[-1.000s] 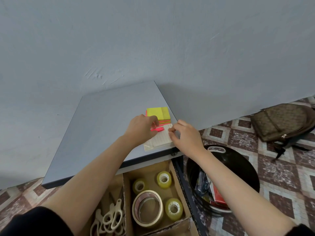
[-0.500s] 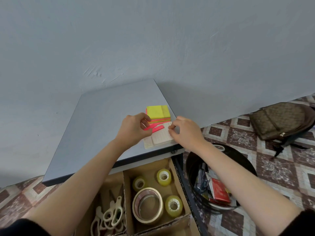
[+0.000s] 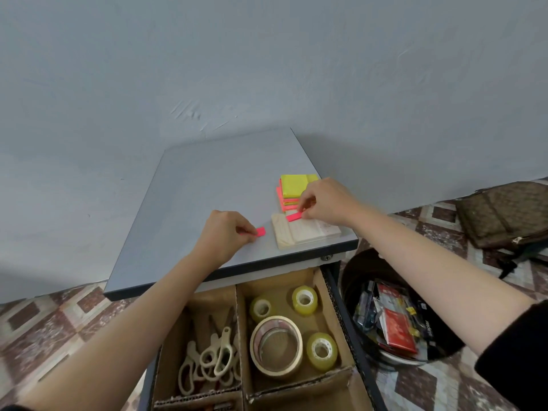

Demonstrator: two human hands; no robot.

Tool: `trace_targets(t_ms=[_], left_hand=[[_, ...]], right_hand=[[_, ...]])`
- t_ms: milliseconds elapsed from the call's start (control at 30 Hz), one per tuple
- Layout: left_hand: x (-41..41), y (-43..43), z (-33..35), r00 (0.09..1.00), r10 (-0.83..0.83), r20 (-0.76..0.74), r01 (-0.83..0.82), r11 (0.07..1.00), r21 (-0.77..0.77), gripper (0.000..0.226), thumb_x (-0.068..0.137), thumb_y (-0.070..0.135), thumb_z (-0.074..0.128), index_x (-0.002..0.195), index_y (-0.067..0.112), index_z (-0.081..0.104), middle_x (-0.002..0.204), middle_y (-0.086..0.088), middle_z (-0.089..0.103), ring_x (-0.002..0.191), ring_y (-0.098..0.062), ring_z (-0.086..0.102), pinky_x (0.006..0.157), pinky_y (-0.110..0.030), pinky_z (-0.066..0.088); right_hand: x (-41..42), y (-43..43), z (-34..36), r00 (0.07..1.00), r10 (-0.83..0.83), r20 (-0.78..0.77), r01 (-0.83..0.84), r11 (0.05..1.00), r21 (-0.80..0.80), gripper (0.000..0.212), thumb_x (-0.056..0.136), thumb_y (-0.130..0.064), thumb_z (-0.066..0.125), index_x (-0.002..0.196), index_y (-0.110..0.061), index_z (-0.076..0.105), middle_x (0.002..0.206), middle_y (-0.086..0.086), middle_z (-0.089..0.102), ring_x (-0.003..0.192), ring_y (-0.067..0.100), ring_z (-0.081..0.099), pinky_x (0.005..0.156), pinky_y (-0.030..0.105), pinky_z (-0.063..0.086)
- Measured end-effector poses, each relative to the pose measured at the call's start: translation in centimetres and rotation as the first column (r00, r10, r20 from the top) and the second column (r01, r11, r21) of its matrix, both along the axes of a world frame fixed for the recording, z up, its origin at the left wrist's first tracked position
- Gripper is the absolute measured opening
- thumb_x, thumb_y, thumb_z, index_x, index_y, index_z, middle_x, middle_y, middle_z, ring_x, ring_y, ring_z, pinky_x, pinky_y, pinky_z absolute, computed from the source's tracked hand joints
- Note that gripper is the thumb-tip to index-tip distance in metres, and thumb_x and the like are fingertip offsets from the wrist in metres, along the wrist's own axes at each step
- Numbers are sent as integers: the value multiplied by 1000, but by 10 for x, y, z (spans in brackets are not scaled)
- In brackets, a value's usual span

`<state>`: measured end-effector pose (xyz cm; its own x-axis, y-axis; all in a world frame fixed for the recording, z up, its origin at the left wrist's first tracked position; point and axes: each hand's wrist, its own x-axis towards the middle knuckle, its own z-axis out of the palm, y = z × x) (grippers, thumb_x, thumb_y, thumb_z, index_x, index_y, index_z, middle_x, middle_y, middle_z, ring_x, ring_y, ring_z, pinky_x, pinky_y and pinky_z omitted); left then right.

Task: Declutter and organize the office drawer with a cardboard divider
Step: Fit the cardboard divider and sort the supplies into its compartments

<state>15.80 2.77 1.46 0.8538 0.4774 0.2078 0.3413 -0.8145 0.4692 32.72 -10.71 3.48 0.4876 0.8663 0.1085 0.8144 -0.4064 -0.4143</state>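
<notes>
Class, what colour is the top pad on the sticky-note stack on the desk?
Yellow-green; the top pad shows best in the head view.

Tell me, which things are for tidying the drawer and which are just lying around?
For the job: left hand pinching the left pink strip; right hand pinching the right pink strip; sticky notes; pale notepad; cardboard divider; tape rolls; scissors; probably the black bin.
Just lying about: brown bag on the floor.

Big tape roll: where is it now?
Head view: the big tape roll sits in the drawer's right compartment, among three small rolls, right of the scissors.
</notes>
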Motion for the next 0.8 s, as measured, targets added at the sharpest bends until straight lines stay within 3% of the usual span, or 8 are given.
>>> trace_targets(t_ms=[200,333,400,500,567,633,800], left_hand=[[-1,-2,-2,999,2,-34,-1,1000,27,17,89,7,60,100,5,73,102,-6,68,83,-8,52,82,-17,43],[1,-5,-1,998,43,-43,-41,998,44,20,87,5,61,104,12,70,94,-3,68,78,-9,54,83,-21,48],[4,-6,1,993,68,-93,-63,996,58,23,89,8,61,108,13,71,101,-3,69,79,-7,51,81,-18,44],[8,-7,3,986,113,-123,-109,993,32,21,89,8,61,107,12,72,108,-3,69,80,-6,49,79,-16,41],[9,-7,4,982,131,-133,-130,991,17,20,88,9,62,105,12,73,108,-4,70,80,-6,49,79,-16,41],[9,-6,5,980,136,-148,-137,991,7,18,86,14,66,103,12,73,106,-4,70,81,-6,50,77,-17,41],[11,-9,4,969,163,-183,-156,986,56,20,86,19,67,103,10,73,100,-5,72,86,-15,61,80,-20,46]], right_hand=[[-3,10,7,995,-33,-97,26,998,-64,17,73,4,67,75,-13,67,68,-7,54,66,8,48,52,15,33],[-7,15,10,996,-52,-74,43,992,-122,27,74,8,60,64,-17,58,65,-7,51,65,4,43,51,17,33],[-8,17,8,995,-66,-76,57,991,-123,27,73,9,59,68,-17,59,73,-2,53,73,11,46,52,17,34],[-9,18,6,992,-98,-81,85,985,-147,21,74,8,63,89,-7,68,87,4,57,81,18,52,53,19,39],[-10,19,5,989,-123,-78,108,978,-180,21,75,7,63,96,4,68,96,15,66,85,26,61,66,29,53],[-10,21,4,988,-137,-68,121,971,-205,27,75,7,62,101,7,67,105,22,67,96,32,65,83,43,55],[-13,23,4,989,-147,-16,141,972,-188,20,78,3,61,97,3,68,101,16,67,95,29,63,85,43,54]])
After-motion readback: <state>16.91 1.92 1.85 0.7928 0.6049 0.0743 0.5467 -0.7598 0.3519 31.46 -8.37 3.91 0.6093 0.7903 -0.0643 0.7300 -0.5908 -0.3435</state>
